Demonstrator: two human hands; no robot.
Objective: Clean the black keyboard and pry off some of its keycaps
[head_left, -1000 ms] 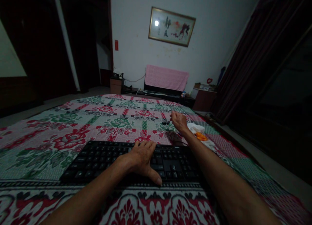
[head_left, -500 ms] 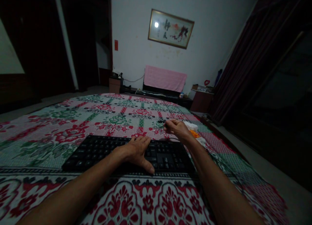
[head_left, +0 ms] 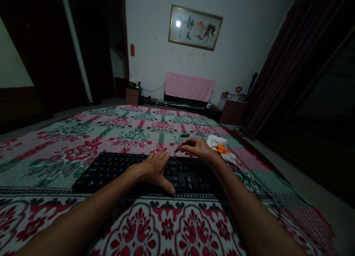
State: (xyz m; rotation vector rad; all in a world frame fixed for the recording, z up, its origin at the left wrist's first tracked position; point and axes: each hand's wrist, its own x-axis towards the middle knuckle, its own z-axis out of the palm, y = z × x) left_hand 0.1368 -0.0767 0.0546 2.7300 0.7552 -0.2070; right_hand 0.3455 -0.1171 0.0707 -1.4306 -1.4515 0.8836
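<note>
A black computer keyboard [head_left: 102, 171] lies flat across the bedspread in front of me. My left hand [head_left: 155, 173] rests on its middle, fingers stretched forward and thumb spread toward the near edge; it holds nothing. Over the far edge, right of centre, my right hand [head_left: 198, 149] pinches a thin dark pointed tool [head_left: 179, 149], its tip toward the left. The tool's exact kind is too small and dark to tell. Just beyond that hand, a few small black pieces [head_left: 183, 136] lie on the cloth.
White and orange cloths [head_left: 220, 147] lie crumpled to the right of my right hand. A dark cable [head_left: 257, 185] runs along the right side of the flowered bedspread [head_left: 135, 134]. Beyond the bed, a pink towel [head_left: 190, 86] covers a screen on a low stand.
My right hand has come slightly nearer and lower, bringing the pointed tool to the keyboard's far edge. My left hand stays on the keys. The view has shifted slightly.
</note>
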